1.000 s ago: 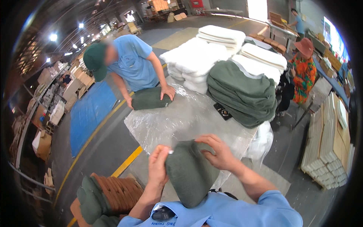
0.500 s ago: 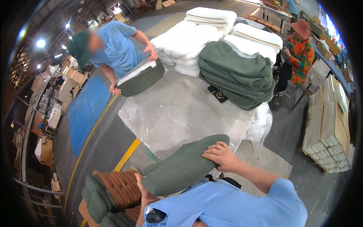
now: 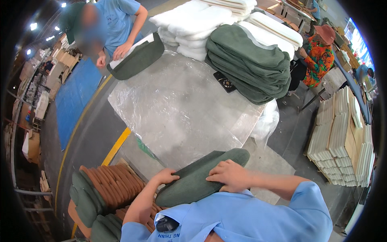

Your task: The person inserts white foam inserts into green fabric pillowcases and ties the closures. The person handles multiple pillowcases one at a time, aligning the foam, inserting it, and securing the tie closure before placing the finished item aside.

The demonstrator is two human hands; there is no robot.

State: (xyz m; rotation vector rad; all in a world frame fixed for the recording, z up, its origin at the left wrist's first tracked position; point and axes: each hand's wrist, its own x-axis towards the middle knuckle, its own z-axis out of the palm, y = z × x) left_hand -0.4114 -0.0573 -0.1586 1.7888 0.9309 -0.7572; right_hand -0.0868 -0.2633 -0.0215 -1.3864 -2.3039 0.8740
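A long, round-ended dark green fabric-covered cushion [image 3: 189,189] lies slanted in front of my chest, at the near edge of the plastic-covered table. My left hand [image 3: 166,177] grips its left upper edge, fingers bent over the rim and thumb out of sight. Across its face, nearer the right end, my right hand [image 3: 229,176] presses with curled fingers and holds it. Beyond the table's far left corner, a co-worker's hand [image 3: 123,51] rests on a similar green piece [image 3: 139,60] with a white inner layer showing.
Clear plastic sheeting covers the table [image 3: 173,105]. On its far side are stacked green covers [image 3: 250,60], a dark phone-like object [image 3: 224,82] and white padding [image 3: 193,20]. Brown and green cushions [image 3: 113,185] stand at my lower left. Stacked pale panels [image 3: 338,141] stand right; another person [image 3: 318,56] sits behind.
My left hand has moved from beneath the cushion's left end up to its upper edge. My right hand has slid inward along it. The co-worker's green piece has been lowered to the table corner.
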